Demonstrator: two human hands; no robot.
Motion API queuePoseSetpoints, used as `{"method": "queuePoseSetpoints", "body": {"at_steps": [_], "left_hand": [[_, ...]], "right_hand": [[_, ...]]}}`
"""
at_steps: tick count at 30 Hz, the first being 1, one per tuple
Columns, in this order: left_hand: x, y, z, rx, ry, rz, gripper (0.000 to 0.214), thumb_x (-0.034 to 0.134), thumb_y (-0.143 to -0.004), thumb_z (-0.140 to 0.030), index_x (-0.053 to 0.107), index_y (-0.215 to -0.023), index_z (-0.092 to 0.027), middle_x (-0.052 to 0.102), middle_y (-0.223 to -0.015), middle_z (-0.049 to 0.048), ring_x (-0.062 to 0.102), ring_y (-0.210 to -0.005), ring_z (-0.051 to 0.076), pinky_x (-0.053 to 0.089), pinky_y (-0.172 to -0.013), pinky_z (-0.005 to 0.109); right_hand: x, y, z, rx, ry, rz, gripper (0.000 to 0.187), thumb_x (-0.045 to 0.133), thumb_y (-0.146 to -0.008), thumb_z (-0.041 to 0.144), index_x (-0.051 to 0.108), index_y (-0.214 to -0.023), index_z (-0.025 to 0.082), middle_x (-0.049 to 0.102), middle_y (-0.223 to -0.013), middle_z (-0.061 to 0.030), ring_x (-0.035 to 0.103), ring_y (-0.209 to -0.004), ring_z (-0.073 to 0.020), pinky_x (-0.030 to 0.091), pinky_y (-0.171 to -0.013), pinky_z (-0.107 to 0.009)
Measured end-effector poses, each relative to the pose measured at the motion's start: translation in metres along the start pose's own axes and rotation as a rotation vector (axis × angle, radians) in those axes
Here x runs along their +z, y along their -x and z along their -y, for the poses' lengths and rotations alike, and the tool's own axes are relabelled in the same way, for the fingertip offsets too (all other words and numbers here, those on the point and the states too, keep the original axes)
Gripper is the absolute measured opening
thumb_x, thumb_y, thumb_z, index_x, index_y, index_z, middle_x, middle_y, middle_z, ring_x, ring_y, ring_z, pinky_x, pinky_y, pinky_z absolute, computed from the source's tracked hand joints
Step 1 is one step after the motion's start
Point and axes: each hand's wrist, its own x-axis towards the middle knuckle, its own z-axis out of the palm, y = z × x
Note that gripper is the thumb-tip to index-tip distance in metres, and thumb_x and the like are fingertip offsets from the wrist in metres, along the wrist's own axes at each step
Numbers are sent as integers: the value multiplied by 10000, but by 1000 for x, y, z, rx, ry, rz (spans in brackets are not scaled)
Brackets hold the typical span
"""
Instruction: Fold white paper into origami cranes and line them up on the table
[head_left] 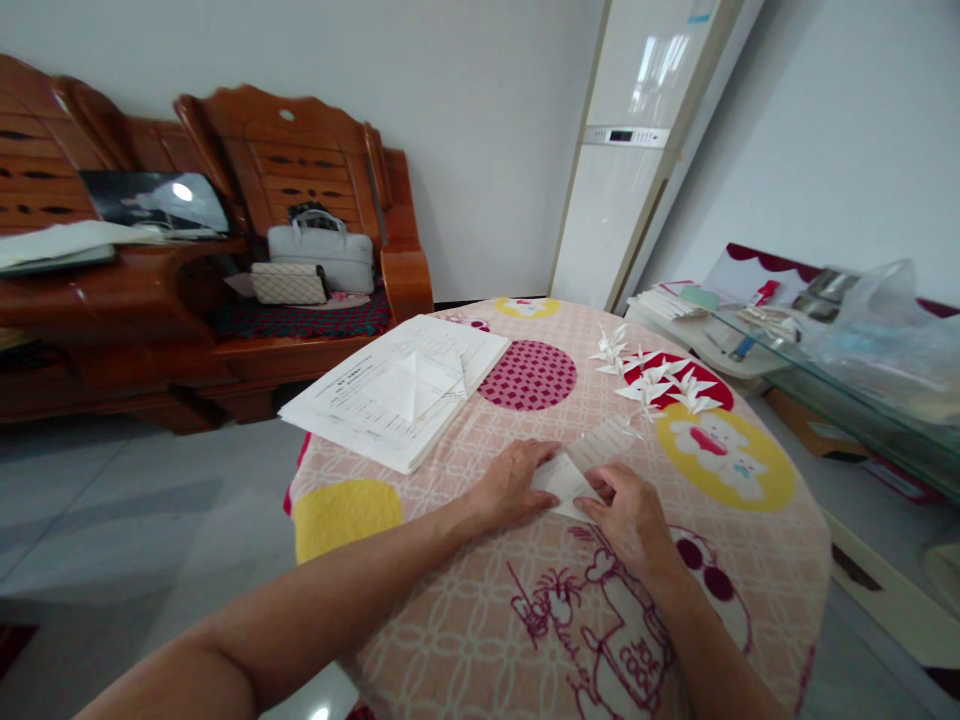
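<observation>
Both of my hands rest on a small white folded paper [564, 478] lying on the patterned tablecloth [480, 620]. My left hand [511, 484] presses the paper's left side with its fingers laid flat. The fingers of my right hand [628, 512] are curled and pinch the paper's right edge. Several finished white paper cranes [658, 380] lie farther back on the table, to the right. A stack of printed paper sheets [397, 392] with a folded white piece on top sits at the table's left.
Wooden armchairs [300, 180] stand at the left, with a white handbag [324, 250] and a quilted purse [288, 284] on one seat. A tall white air conditioner [637, 140] stands in the corner. A glass shelf [840, 350] with papers and plastic is at right.
</observation>
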Motion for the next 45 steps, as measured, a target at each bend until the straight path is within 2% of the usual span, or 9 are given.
{"method": "queuePoseSetpoints", "body": {"at_steps": [8,13,16,22,28,32,35,41,45], "left_hand": [[1,0,-2,28,76,-32,725,724,-625,-125,501,-1314,-160,607,-1152,92,548,-1065,243,452,-950,397],[0,0,-2,65,124,-30,733,694,-634,-108,482,-1332,-182,595,-1119,76,553,-1041,226,463,-932,391],[0,0,-1,76,133,-29,743,680,-645,-105,464,-1350,-193,582,-1115,71,553,-1036,219,465,-933,392],[1,1,2,109,151,-9,773,678,-647,-93,443,-1375,-201,568,-1140,70,555,-1017,204,472,-929,384],[1,2,3,132,162,-24,819,672,-654,-82,396,-1408,-244,553,-1158,60,554,-1031,205,477,-926,398],[-1,3,2,146,163,-11,839,683,-654,-91,383,-1420,-257,523,-1222,67,549,-1061,214,486,-925,395],[-1,2,2,152,163,1,798,676,-655,-90,414,-1394,-237,508,-1258,77,538,-1094,226,484,-941,396],[-1,3,2,192,138,1,721,648,-672,-86,441,-1348,-228,506,-1291,79,497,-1185,241,447,-1011,414],[0,8,1,241,49,-55,682,657,-684,-99,454,-1327,-204,479,-1332,102,466,-1233,251,412,-1055,426]], "right_hand": [[3,0,-4,-4,-44,-35,133,670,-682,169,684,-814,173,649,-804,-49,593,-703,-186,469,-656,-299],[4,-6,-7,7,-188,-68,149,626,-721,181,684,-858,169,673,-827,-59,616,-678,-169,497,-657,-294],[5,-10,-10,22,-231,-48,193,621,-718,196,695,-892,160,689,-820,-65,636,-683,-177,510,-671,-302],[7,-19,-19,24,-151,11,222,629,-740,254,724,-921,168,711,-820,-74,645,-718,-198,499,-687,-314],[5,-27,-14,52,-181,20,275,643,-724,261,730,-970,174,732,-837,-61,645,-672,-181,494,-652,-293],[4,-31,-12,65,-180,60,179,640,-745,289,751,-856,202,745,-778,-42,668,-704,-200,490,-679,-298],[2,-32,-12,72,-158,83,145,631,-753,300,748,-766,216,741,-737,-26,663,-684,-199,470,-641,-286],[1,-36,-11,74,-122,85,161,597,-769,301,724,-736,207,721,-706,-18,638,-655,-182,421,-602,-266],[2,-36,-8,96,-37,130,170,591,-800,311,702,-725,206,716,-712,-29,629,-658,-178,380,-583,-258]]}}
